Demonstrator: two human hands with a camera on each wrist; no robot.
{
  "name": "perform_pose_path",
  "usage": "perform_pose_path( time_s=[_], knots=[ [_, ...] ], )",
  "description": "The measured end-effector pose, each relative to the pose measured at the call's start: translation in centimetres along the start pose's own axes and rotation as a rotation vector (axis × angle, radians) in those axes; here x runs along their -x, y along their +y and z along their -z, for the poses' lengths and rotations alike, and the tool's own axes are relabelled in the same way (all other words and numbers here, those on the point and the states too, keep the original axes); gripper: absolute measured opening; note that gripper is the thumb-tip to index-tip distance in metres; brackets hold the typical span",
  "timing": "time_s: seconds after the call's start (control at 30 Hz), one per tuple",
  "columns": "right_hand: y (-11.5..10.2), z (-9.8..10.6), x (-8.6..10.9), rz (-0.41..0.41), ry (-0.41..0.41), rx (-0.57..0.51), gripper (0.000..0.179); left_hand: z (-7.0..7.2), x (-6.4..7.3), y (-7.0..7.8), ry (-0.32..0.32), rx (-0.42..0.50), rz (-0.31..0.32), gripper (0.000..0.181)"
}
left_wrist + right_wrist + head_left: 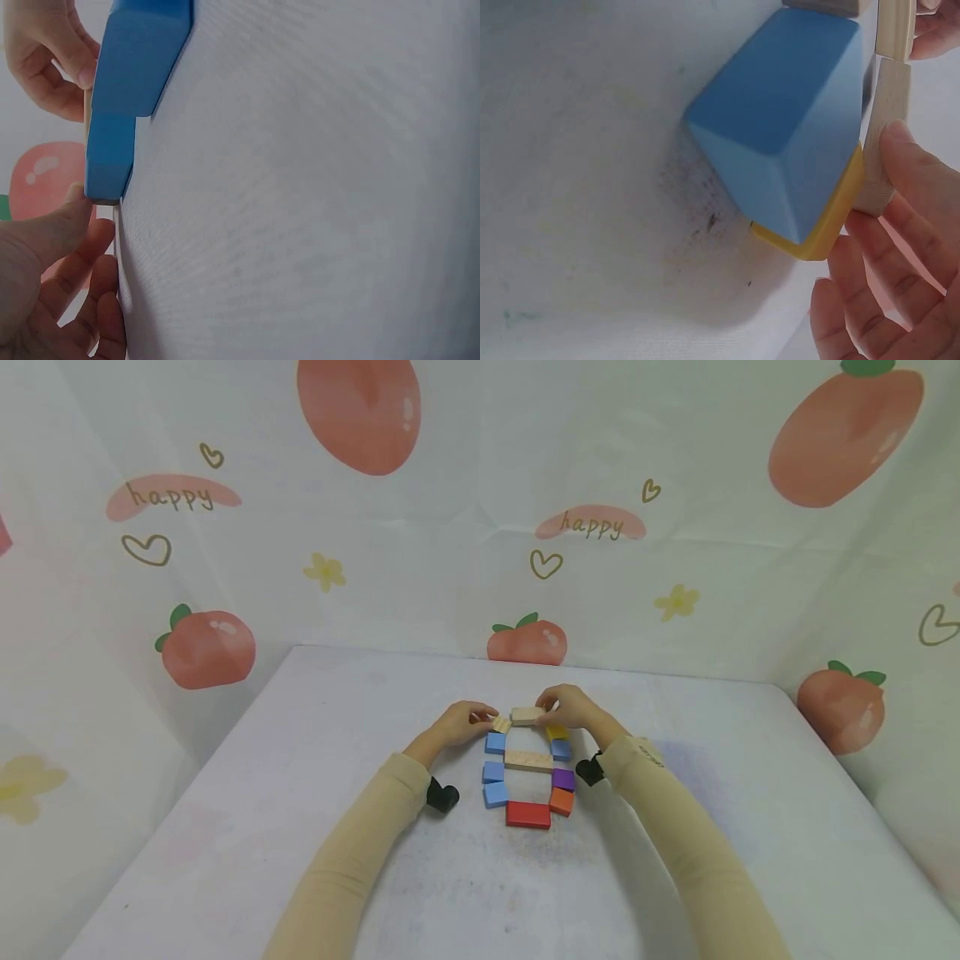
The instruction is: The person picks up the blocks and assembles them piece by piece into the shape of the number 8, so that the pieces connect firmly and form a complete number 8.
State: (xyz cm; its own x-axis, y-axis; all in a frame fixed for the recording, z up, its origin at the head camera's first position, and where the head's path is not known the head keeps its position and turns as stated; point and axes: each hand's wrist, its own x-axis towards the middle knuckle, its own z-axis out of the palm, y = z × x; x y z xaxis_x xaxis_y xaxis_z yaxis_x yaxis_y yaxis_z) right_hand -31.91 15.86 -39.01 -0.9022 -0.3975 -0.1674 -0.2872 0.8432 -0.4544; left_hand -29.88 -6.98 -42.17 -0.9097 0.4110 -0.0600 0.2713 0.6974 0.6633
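Note:
Wooden building blocks form a closed outline on the table. At its far end lies a plain wooden block (527, 716), whose right end my right hand (572, 706) pinches between thumb and fingers. My left hand (465, 723) has thumb and fingertips at a small plain wooden block (501, 724) on the upper left. Beneath my right hand sits a yellow block (557, 732), partly covered, beside a blue block (780, 112). Down the left side run several blue blocks (493, 772). A long plain block (528, 762) spans the middle.
Nearest to me, a red block (528, 815) lies across the near end. An orange block (562, 802) and a purple block (563, 779) line the right side. Behind the white table (360, 718) hangs a printed cloth (450, 527). Each wrist carries a black heart-shaped piece.

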Motion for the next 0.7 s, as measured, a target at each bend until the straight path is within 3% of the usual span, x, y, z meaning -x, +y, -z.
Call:
perform_pose_path(
  time_s=[0.7],
  knots=[
    [-0.11, -0.11, -0.36, -0.016, -0.014, 0.032, 0.036, -0.16, -0.13, -0.1, 0.002, 0.005, 0.025, 0.03]
  ],
)
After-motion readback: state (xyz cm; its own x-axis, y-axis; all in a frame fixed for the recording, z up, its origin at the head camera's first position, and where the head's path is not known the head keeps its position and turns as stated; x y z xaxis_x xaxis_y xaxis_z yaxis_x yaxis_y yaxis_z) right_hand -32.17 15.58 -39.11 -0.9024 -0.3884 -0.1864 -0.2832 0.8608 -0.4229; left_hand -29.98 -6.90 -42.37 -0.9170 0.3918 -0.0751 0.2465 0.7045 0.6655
